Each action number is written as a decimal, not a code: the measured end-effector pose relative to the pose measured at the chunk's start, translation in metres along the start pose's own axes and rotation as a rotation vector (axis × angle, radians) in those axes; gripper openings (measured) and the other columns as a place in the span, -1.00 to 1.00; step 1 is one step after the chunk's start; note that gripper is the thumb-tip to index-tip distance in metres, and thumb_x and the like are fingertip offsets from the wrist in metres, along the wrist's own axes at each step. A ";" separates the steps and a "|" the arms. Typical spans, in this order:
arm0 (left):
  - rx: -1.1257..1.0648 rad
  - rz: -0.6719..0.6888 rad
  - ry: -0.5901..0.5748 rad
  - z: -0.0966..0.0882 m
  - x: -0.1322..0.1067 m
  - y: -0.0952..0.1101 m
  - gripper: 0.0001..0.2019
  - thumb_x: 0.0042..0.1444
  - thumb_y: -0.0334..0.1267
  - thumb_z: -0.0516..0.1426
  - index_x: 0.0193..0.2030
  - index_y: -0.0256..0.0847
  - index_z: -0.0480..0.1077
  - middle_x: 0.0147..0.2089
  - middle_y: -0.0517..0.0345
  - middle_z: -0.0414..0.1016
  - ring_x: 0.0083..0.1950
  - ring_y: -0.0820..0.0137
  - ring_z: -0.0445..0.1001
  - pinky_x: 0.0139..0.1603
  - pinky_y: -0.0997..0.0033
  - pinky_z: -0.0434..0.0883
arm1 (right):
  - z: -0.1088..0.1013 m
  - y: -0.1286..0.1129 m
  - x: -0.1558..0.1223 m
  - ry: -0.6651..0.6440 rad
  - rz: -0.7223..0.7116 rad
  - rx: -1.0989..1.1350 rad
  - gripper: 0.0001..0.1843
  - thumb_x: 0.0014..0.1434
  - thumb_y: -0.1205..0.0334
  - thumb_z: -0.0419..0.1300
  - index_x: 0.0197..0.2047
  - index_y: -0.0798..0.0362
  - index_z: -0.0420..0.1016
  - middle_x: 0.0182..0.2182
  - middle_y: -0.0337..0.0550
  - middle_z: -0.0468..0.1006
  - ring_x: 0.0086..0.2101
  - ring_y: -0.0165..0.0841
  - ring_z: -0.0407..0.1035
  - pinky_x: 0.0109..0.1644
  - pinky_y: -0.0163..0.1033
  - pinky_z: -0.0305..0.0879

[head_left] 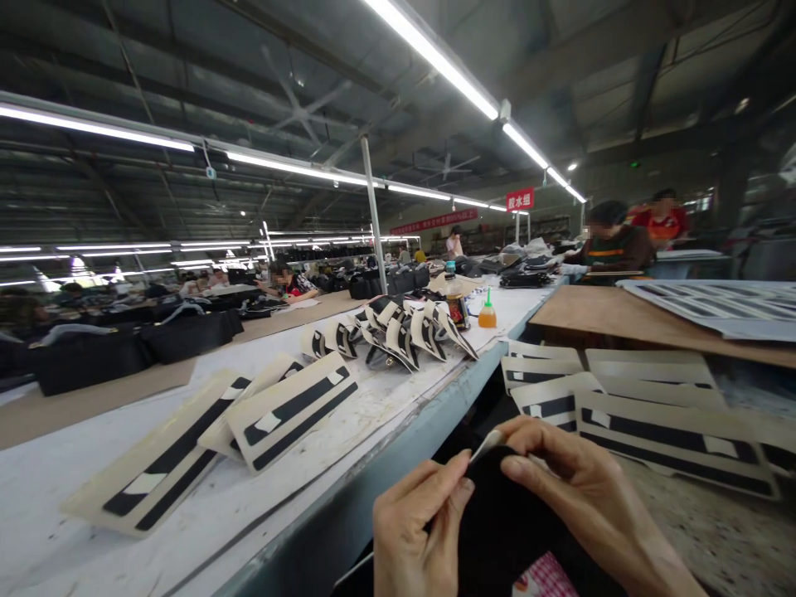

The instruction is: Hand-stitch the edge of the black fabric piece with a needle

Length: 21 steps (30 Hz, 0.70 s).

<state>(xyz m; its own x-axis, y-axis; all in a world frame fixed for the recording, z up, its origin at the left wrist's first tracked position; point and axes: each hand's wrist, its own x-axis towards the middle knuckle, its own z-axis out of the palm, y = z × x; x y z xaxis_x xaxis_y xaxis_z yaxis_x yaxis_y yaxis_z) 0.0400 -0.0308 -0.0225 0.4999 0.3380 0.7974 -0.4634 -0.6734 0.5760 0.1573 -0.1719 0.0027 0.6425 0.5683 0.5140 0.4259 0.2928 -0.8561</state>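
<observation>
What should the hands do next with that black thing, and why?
Probably the right hand should gently tug the thin white strip, because its fingers pinch the strip at the top edge of the black piece while the left hand steadies it.

The cloth (503, 514) is plain black, with a thin white strip (486, 445) at its top edge. Below it shows a scrap (538, 580) checked pink and white. The panels (292, 410) on the table (398, 390) are cream with long black stripes broken by small white patches. The table is white on top, stained, with a grey-blue edge. A small bottle (487, 315) is orange with a green tip. The board (609, 315) is brown. The banner (520, 200) is red with white characters.
</observation>
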 end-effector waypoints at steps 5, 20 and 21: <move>0.082 0.206 0.057 -0.003 -0.009 -0.006 -0.68 0.32 -0.44 0.13 0.13 -0.08 0.55 -0.40 0.25 0.38 -0.49 0.56 0.35 -0.44 0.66 0.36 | -0.003 -0.008 -0.003 -0.018 -0.143 -0.173 -0.85 0.21 0.13 0.36 -0.40 -0.10 0.63 -0.27 -0.29 0.63 -0.26 -0.42 0.53 -0.20 -0.47 0.41; 0.112 0.218 0.220 0.008 -0.011 0.009 -0.68 0.24 -0.51 0.20 0.05 -0.09 0.59 -0.37 0.26 0.52 -0.45 0.57 0.46 -0.36 0.67 0.44 | 0.012 -0.018 -0.012 0.074 -0.330 -0.373 -0.86 0.24 0.22 0.32 -0.38 -0.08 0.59 -0.29 -0.26 0.67 -0.30 -0.38 0.60 -0.24 -0.48 0.49; 0.084 0.192 0.207 0.007 -0.011 0.009 -0.69 0.24 -0.49 0.21 0.03 -0.07 0.60 -0.38 0.27 0.52 -0.46 0.57 0.47 -0.38 0.67 0.43 | 0.011 -0.018 -0.012 0.084 -0.321 -0.362 -0.85 0.24 0.21 0.32 -0.39 -0.08 0.58 -0.30 -0.26 0.67 -0.31 -0.38 0.60 -0.24 -0.48 0.49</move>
<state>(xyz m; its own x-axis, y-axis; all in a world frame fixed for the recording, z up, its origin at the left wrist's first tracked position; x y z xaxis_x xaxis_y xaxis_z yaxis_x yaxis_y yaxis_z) 0.0354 -0.0453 -0.0271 0.2454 0.3202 0.9150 -0.4682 -0.7874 0.4011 0.1347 -0.1759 0.0112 0.4850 0.4250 0.7643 0.7955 0.1487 -0.5874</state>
